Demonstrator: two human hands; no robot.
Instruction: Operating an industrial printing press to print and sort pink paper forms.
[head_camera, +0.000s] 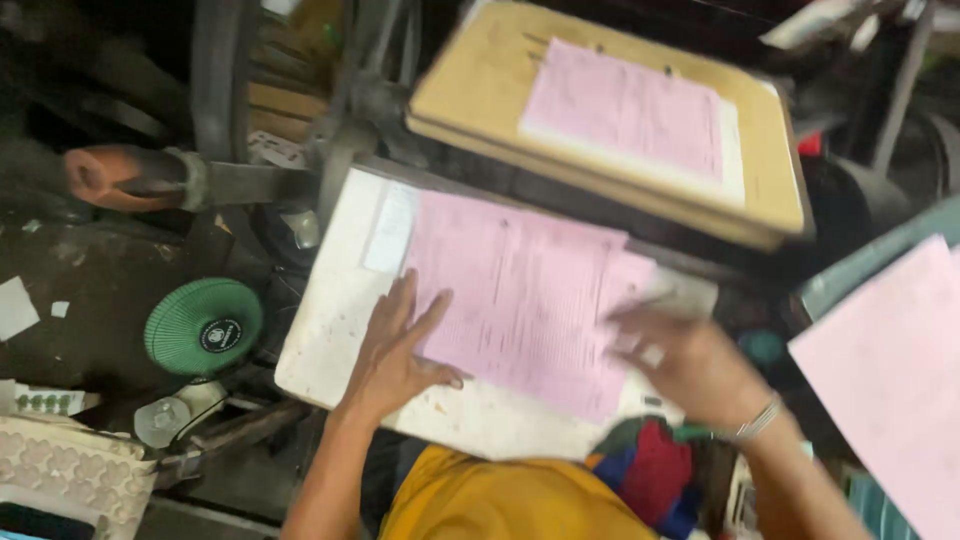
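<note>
Yellow cloth fills the nearest edge of the view, with a bundle of red, blue and green fabric just to its right. Above them a white, worn flat tabletop carries a stack of pink printed paper sheets. The left hand lies flat on the near left corner of that stack, fingers spread and released, palm pressing the top sheet rather than gripping it. The right hand, with a metal bangle at the wrist, sits at the stack's right edge; it is blurred, and I cannot tell whether its grip is clenched on a sheet or loose.

A pale rectangular paper strip lies on the tabletop at the stack's far left corner. Bare white margin shows along the left and near edges of the tabletop. To the right, a second pile of pink sheets runs out of frame.

Left of the tabletop stands a small round green fan with a dark round label at its centre, near scattered white paper scraps.

Farther off, a tan board tilts above the tabletop, bearing another pink sheet on white backing. An orange-tipped lever handle juts out at far left.
</note>
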